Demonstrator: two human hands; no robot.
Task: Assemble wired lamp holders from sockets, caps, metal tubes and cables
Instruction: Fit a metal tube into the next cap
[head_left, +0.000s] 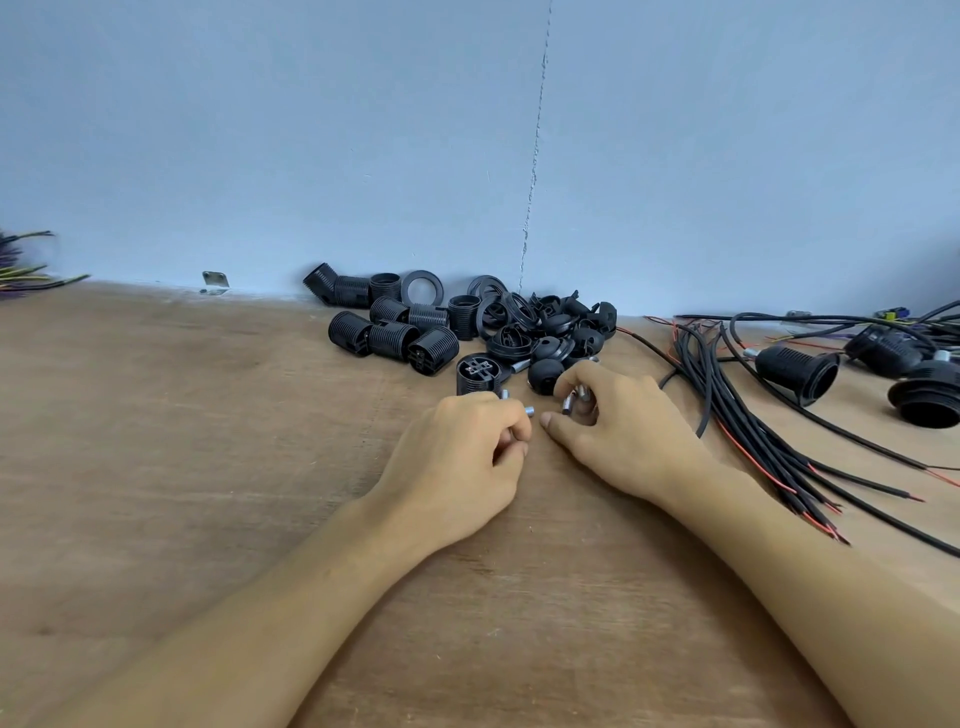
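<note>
Nearest, the left hand curls around a small metal tube, and the right hand pinches two more metal tubes. Just beyond them, at 12 o'clock, stand a black socket and a domed cap. Cables fan out at 3 o'clock. Farther off, at 11 o'clock, the socket pile lies against the wall.

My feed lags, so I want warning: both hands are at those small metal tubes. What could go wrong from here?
The right hand pinches two metal tubes at once; one could slip and roll across the table. The round cap sits just behind that hand and might get knocked toward the cables. The left hand shows only the tip of its tube, so that hold may be loose.
</note>
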